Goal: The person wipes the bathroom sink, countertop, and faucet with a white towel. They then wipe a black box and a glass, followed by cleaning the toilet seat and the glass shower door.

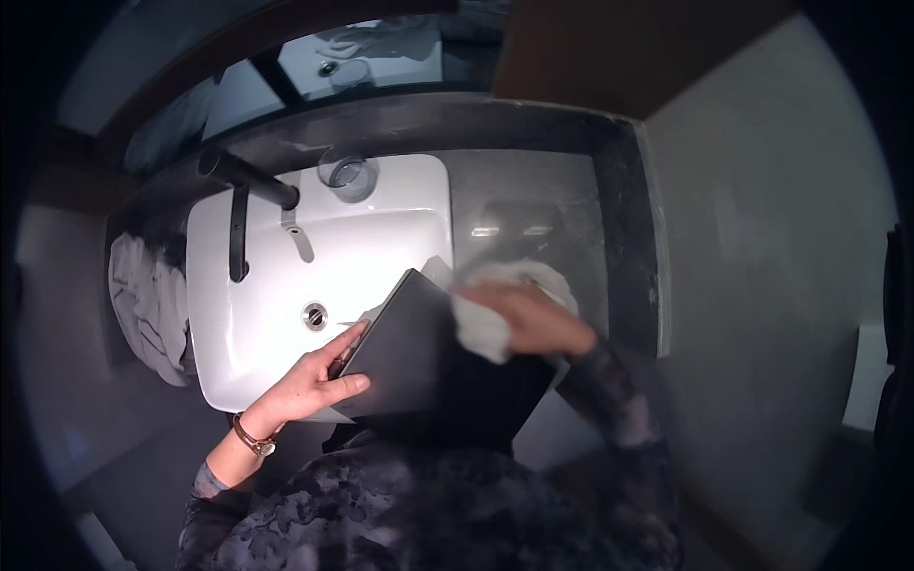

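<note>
A dark, flat-sided rectangular object (400,350), perhaps a box or panel, is tilted over the front right of the white sink basin (264,342). My left hand (314,382) grips its left edge, thumb on the upper face and fingers along the side. In my right hand (532,317) is a white cloth (482,328), bunched under the palm and blurred. The cloth lies over the object's right part, which it hides in places. The object's lower end falls into shadow close to my body.
A black faucet (250,178) with a lever (239,235) rises at the sink's back left. Behind the basin stands a clear glass (348,175). A crumpled whitish cloth (146,307) lies left of the sink. Grey countertop (528,193) extends right to a wall (742,214). A mirror (371,57) is behind.
</note>
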`<state>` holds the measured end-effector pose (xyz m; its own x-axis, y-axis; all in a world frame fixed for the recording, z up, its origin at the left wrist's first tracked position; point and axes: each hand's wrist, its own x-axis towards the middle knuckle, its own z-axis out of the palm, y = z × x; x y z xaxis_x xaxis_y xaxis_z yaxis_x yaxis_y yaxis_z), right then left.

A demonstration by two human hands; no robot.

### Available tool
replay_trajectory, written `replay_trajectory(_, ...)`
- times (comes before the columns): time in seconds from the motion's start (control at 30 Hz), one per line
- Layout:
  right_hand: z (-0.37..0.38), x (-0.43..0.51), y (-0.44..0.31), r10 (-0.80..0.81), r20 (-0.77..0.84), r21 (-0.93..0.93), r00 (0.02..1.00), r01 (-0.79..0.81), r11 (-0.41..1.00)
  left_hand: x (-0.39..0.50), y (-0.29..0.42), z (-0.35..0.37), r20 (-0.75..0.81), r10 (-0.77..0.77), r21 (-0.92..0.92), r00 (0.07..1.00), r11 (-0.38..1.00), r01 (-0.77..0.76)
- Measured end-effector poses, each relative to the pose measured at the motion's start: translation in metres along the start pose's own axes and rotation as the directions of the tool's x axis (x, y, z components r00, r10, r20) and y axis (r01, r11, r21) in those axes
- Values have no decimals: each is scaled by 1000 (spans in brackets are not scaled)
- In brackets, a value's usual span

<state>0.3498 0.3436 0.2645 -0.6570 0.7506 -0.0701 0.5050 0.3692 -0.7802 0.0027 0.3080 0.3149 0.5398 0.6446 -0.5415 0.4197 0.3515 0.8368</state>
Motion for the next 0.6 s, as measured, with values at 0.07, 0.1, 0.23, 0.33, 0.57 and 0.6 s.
replay_trajectory(0.07, -16, -19, -5, 64, 156, 33, 986, -70, 997, -2, 3, -1, 3, -36, 39, 999, 999, 36)
replay_trajectory(0.1, -26, -20, -8, 144, 243, -9, 959, -146, 989, -2, 6, 0, -1, -49, 52, 999, 997, 49)
replay_trajectory(0.23, -70, -9, -32, 308, -183, 201, 934, -271, 941, 2, 23, 4, -15, -130, 184, 991, 974, 131)
replay_trajectory(0.33, -70, 9, -55, 350, -325, 406, 878, -205, 891, 5, 35, 11, -16, -129, 165, 992, 978, 129)
replay_trajectory(0.57, -54, 28, -83, 326, -643, 316, 694, -148, 937, 3, 45, 4, -39, -200, 198, 979, 959, 204)
replay_trajectory(0.6, -58, 30, -85, 369, -656, 428, 658, -78, 900, 3, 46, 4, -63, -169, 239, 984, 954, 179)
